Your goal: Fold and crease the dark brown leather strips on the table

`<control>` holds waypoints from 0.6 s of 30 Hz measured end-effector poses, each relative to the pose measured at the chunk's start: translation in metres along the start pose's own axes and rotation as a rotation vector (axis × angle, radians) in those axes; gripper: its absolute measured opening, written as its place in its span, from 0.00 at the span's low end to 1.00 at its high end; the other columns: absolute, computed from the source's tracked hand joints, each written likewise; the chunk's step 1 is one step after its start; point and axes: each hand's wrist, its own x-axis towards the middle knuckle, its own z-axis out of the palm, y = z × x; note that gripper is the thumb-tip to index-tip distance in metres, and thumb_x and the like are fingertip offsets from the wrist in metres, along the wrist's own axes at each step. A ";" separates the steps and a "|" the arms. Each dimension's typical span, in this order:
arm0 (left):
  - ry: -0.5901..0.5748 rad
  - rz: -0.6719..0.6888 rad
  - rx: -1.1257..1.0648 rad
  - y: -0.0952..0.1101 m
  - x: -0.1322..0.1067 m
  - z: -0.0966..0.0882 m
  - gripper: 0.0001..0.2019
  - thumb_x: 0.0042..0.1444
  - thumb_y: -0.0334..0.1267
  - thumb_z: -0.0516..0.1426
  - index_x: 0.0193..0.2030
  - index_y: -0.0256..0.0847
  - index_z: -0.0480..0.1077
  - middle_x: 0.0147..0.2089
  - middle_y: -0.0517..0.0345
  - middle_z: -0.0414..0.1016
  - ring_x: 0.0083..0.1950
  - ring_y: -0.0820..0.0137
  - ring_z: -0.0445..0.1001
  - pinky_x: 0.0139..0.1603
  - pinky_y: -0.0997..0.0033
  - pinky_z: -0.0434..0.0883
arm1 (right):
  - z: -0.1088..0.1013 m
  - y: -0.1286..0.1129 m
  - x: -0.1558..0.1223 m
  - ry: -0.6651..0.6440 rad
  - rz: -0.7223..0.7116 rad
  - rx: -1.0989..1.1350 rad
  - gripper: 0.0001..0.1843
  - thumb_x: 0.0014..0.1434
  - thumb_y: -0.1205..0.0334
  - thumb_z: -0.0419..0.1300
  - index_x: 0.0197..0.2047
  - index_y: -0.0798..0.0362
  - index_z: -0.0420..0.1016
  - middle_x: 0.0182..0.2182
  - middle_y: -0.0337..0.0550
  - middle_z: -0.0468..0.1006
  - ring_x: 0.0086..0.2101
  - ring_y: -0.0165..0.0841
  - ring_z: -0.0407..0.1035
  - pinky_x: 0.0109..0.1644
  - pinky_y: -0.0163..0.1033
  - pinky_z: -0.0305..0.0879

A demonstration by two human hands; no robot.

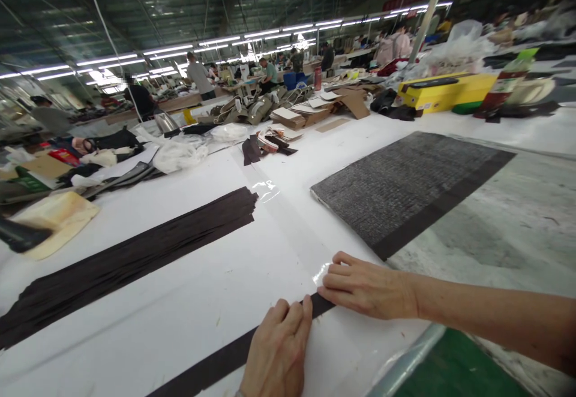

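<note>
A narrow dark strip lies along the near edge of the white sheet on the table. My left hand rests flat on the strip, fingers together and stretched out. My right hand comes in from the right, its fingers pressed down on the strip's end next to a band of clear shiny tape. A wider band of stacked dark strips lies further out on the sheet, running from the left edge to the middle.
A dark grey textured mat lies right of the tape. Bags, cardboard and a yellow box crowd the far table. A cream pouch sits at left. Other people work at benches in the background. A green floor shows below the table edge.
</note>
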 end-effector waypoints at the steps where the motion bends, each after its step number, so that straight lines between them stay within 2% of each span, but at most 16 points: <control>1: -0.008 -0.007 0.004 0.001 0.001 0.000 0.31 0.46 0.17 0.47 0.61 0.27 0.58 0.40 0.50 0.70 0.38 0.61 0.67 0.40 0.62 0.74 | -0.001 0.000 -0.002 0.000 0.003 -0.003 0.15 0.69 0.70 0.43 0.50 0.62 0.68 0.33 0.46 0.69 0.36 0.35 0.60 0.45 0.45 0.56; 8: -0.035 -0.055 0.076 0.010 0.007 -0.002 0.33 0.48 0.17 0.49 0.63 0.35 0.57 0.42 0.53 0.69 0.40 0.61 0.67 0.38 0.63 0.71 | -0.005 0.003 -0.011 0.006 0.017 -0.026 0.16 0.69 0.71 0.42 0.52 0.62 0.67 0.33 0.46 0.69 0.35 0.35 0.61 0.45 0.44 0.56; 18: -0.020 -0.124 0.172 0.023 0.018 -0.006 0.33 0.49 0.19 0.51 0.63 0.39 0.59 0.41 0.54 0.70 0.37 0.62 0.66 0.34 0.62 0.67 | -0.007 0.005 -0.026 -0.024 0.061 -0.022 0.16 0.68 0.71 0.42 0.50 0.61 0.68 0.33 0.46 0.69 0.35 0.36 0.60 0.46 0.46 0.56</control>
